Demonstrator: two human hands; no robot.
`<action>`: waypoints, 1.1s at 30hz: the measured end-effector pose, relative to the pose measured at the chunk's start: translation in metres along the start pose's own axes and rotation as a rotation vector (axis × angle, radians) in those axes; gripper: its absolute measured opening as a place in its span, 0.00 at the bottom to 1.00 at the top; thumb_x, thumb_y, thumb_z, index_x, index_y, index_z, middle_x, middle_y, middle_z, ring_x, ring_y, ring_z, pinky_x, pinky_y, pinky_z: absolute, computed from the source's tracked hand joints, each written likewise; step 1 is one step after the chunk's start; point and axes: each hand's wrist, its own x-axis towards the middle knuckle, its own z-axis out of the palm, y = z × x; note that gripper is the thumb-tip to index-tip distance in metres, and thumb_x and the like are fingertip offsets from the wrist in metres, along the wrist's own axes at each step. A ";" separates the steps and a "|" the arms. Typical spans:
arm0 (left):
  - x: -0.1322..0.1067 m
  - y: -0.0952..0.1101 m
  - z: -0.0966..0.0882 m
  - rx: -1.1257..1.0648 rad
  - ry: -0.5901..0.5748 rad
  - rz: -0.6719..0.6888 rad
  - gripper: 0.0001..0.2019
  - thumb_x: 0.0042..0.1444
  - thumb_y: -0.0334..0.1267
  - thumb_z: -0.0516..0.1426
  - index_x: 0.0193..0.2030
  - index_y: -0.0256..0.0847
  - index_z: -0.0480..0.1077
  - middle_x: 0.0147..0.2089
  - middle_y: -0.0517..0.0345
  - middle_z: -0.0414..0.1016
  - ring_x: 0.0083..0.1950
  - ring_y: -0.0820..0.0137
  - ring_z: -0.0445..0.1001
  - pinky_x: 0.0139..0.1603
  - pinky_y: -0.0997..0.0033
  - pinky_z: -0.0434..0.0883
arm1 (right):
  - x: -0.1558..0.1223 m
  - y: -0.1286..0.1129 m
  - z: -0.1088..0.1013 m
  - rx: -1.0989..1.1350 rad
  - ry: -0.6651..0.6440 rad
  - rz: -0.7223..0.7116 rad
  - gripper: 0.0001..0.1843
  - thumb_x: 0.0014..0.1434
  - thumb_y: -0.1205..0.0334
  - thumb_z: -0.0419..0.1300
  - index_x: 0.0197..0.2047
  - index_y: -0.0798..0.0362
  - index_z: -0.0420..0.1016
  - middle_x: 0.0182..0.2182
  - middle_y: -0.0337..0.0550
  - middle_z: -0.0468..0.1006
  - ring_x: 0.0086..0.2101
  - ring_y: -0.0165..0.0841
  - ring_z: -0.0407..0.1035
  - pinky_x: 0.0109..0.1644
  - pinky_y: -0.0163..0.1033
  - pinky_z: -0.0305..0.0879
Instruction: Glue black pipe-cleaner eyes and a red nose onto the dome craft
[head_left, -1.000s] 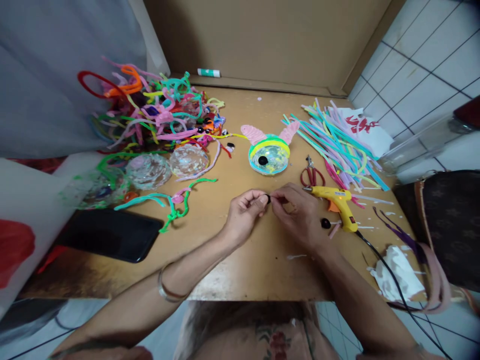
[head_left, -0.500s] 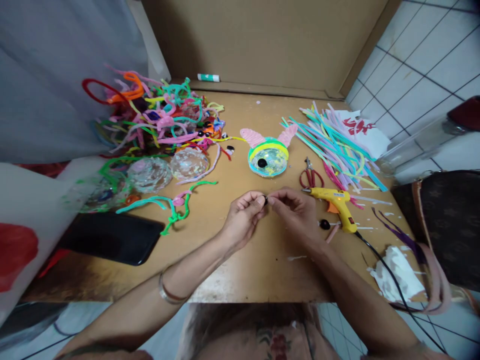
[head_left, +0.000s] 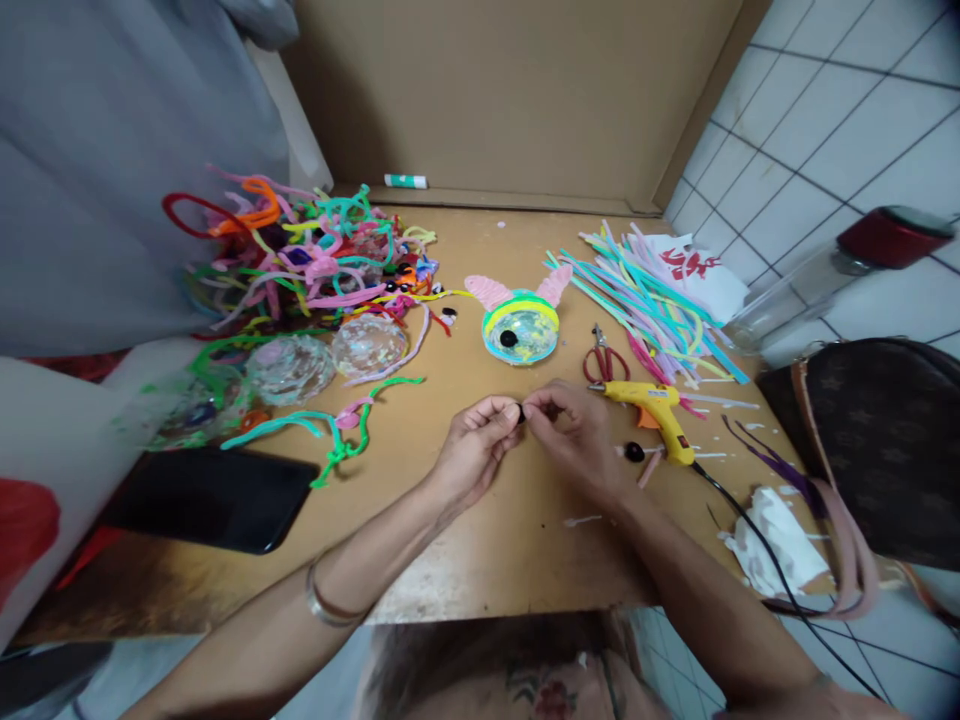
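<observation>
Glue gun (head_left: 651, 405), scissors (head_left: 604, 360) just right; eared craft (head_left: 521, 330) ahead. Pinching black bead (head_left: 520, 411) between left hand (head_left: 472, 450) and right hand (head_left: 574, 435) fingertips.

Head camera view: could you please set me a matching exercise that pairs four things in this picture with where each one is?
Things
1. glue gun
2. phone
3. glue stick
4. black bead

Places
A. at the foot of the cardboard wall
B. pinched between the left hand and the right hand
C. beside the scissors, right of both hands
D. flat on the table, left of the left forearm

Pairs: 1-C, 2-D, 3-A, 4-B
</observation>
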 end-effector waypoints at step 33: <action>0.014 0.009 -0.002 -0.143 0.011 0.054 0.17 0.35 0.39 0.70 0.24 0.34 0.67 0.23 0.63 0.62 0.24 0.82 0.56 0.22 0.83 0.55 | -0.026 0.011 -0.089 -0.662 0.525 0.526 0.26 0.46 0.43 0.58 0.39 0.57 0.73 0.28 0.48 0.75 0.28 0.40 0.68 0.35 0.43 0.63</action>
